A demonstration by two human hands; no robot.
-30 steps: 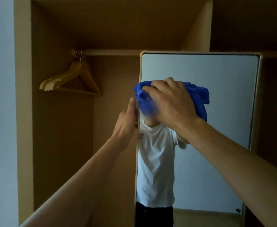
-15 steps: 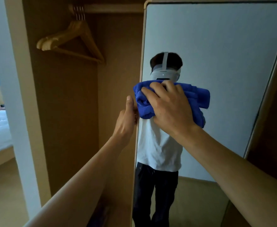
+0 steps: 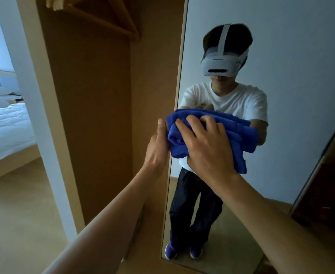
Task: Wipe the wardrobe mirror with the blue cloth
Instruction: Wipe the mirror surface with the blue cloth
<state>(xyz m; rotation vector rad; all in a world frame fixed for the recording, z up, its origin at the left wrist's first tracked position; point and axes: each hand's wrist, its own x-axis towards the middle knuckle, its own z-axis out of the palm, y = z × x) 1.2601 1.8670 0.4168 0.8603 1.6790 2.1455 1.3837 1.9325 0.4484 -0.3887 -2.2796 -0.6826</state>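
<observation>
The tall wardrobe mirror, framed in light wood, fills the right half of the head view and reflects a person in a white T-shirt. A bunched blue cloth lies against the glass at mid height, near the mirror's left edge. My right hand is spread over the cloth with its fingers curled into it, pressing it to the glass. My left hand grips the mirror's left frame edge just beside the cloth, thumb on the front; its fingers are hidden behind the frame.
Wooden hangers hang at the top left inside the open wardrobe compartment. A dark panel borders the mirror on the right. A bed with white bedding stands in the room to the left, past the white wall edge.
My right hand has slid the blue cloth down the glass from near the mirror's top to its middle. My left hand has moved down the frame edge with it. The view has tilted downward.
</observation>
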